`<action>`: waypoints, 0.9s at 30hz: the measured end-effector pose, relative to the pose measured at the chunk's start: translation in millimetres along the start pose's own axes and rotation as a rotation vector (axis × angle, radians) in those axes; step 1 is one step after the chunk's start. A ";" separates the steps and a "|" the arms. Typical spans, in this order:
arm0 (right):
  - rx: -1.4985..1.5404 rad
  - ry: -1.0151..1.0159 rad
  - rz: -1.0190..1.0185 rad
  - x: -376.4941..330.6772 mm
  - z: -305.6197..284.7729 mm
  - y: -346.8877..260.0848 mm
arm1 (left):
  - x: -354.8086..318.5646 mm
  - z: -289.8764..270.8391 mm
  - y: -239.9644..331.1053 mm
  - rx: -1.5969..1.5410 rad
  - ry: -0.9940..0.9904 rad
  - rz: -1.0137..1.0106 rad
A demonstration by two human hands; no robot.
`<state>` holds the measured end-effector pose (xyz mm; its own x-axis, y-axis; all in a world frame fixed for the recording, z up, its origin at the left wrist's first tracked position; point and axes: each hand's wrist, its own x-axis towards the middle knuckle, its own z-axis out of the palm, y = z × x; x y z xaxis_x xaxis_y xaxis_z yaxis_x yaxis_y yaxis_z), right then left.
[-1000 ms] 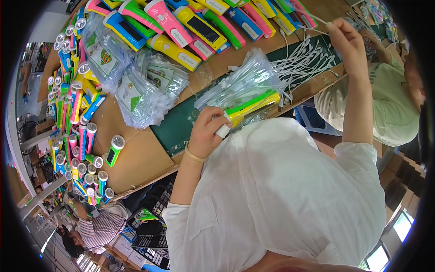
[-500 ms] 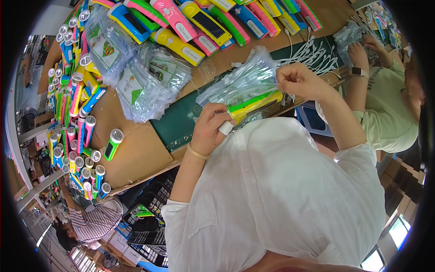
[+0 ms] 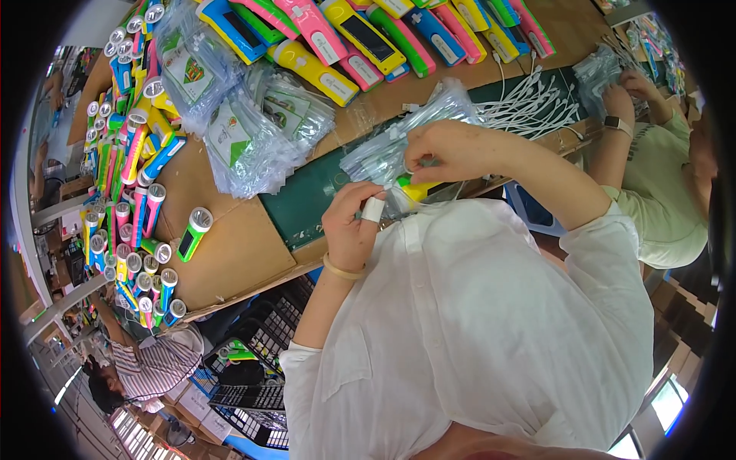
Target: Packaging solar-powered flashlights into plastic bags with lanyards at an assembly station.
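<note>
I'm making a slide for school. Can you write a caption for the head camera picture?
Both hands, left hand and right hand, hold a yellow-green flashlight in a clear bag over a table.

free: bare brown tabletop (image 3: pixel 230 253) left of the hands, only one green torch (image 3: pixel 192 233) on it | blocked: bag heap (image 3: pixel 253 130) and torch rows (image 3: pixel 360 38) beyond | right: white cables (image 3: pixel 529 107), co-worker's arm (image 3: pixel 613 146)
</note>
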<state>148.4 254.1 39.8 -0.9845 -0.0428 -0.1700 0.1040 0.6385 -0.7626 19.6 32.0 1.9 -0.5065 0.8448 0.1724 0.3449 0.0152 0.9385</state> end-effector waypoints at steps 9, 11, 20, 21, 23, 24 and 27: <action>0.466 -0.037 0.059 15.4 10.5 -27.3 | 5.0 4.6 5.8 -0.030 0.091 0.076; 0.222 0.127 -0.071 15.1 18.8 -23.1 | 6.2 5.2 4.4 -0.022 0.124 0.125; 0.101 0.350 0.101 -57.4 -9.2 21.4 | 8.4 -8.5 -12.8 -0.420 0.278 -0.264; 0.137 0.296 0.110 -61.8 -7.5 25.1 | 12.6 -8.0 -13.6 -0.420 0.279 -0.265; 0.214 0.251 0.200 -62.3 -7.5 14.8 | 23.9 -8.4 -18.6 -0.399 0.297 -0.301; 0.290 0.204 0.287 -63.0 -7.3 10.4 | 26.6 -9.7 -28.5 -0.381 0.259 -0.271; 0.543 0.323 0.232 -66.6 -4.8 6.6 | 36.2 -5.0 -20.6 -0.371 0.320 -0.230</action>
<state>214.1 264.9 49.0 -0.9120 0.3352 -0.2363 0.2908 0.1222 -0.9490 -9.9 59.6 -9.7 -0.7713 0.6361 -0.0216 -0.0761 -0.0584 0.9954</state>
